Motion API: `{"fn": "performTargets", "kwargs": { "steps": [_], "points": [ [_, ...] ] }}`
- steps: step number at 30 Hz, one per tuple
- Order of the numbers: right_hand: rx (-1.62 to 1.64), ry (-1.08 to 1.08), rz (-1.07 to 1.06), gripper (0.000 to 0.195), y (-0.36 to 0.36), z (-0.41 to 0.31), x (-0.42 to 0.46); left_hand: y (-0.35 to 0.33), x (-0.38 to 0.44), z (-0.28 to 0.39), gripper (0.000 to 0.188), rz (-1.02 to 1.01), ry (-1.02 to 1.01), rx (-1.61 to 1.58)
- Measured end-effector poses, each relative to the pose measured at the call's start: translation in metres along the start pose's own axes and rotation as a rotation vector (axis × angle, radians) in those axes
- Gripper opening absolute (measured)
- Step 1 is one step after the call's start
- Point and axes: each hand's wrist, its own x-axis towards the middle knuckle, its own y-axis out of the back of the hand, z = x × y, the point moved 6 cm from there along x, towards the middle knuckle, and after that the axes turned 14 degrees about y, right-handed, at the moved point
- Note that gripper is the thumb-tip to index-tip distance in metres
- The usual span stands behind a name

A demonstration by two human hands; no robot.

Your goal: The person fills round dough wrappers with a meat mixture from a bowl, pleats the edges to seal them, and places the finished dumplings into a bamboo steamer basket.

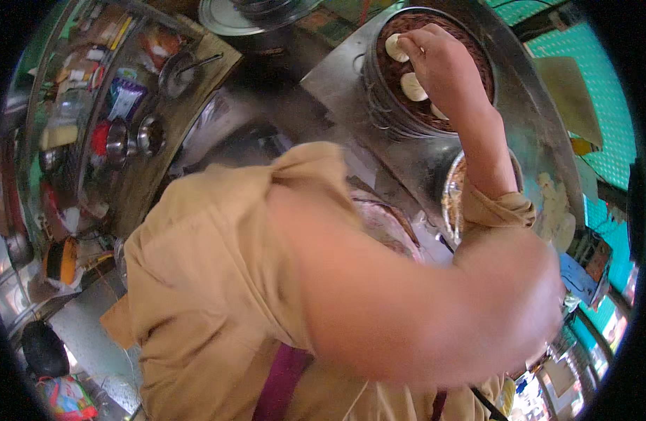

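My right hand (419,48) reaches over a round metal steamer (369,79) that looks like a stack of tiers. Its thumb and fingertips pinch the edge of a pale round bun or dumpling (395,48). A second pale bun (413,87) lies just below it on the steamer's brown, textured lining (391,100). Part of a third (437,112) shows beside my wrist. Under the forearm, partly hidden, stands a metal bowl (452,184) with brownish contents. A bare arm and tan sleeves fill the middle of the view; my left hand cannot be seen.
The steamer stands on a metal worktop (344,79). Pale dough or flour (554,210) lies at the right. A pinkish basin (389,226) is partly hidden behind the arm. At left, a wooden surface (144,194) and shelves hold metal bowls (150,134), a pan (178,79) and packets.
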Motion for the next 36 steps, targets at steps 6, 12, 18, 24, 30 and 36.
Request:
{"fn": "performTargets", "kwargs": {
  "steps": [6,12,18,24,30,36],
  "points": [
    [0.102,-0.085,0.146,0.014,0.0,-0.005,-0.015,-0.005,-0.012,0.013,0.021,0.013,-0.112,-0.031],
    [-0.034,-0.14,0.315,0.01,0.062,0.014,-0.108,-0.015,-0.009,0.03,0.022,-0.014,-0.223,0.011],
    [-0.141,-0.741,0.548,0.012,0.126,0.019,-0.264,-0.039,0.006,0.05,0.024,-0.109,-0.332,-0.003],
    [-0.282,-1.029,0.555,0.013,0.129,0.016,-0.445,-0.078,0.031,0.072,0.027,-0.194,-0.456,-0.022],
    [-0.322,-1.39,0.539,0.025,0.07,-0.016,-0.646,-0.16,0.064,0.022,0.031,-0.338,-0.281,-0.211],
    [-0.223,-1.478,0.626,0.028,0.06,0.001,-0.717,-0.237,-0.024,-0.102,0.031,-0.347,1.119,-0.885]
  ]
}}
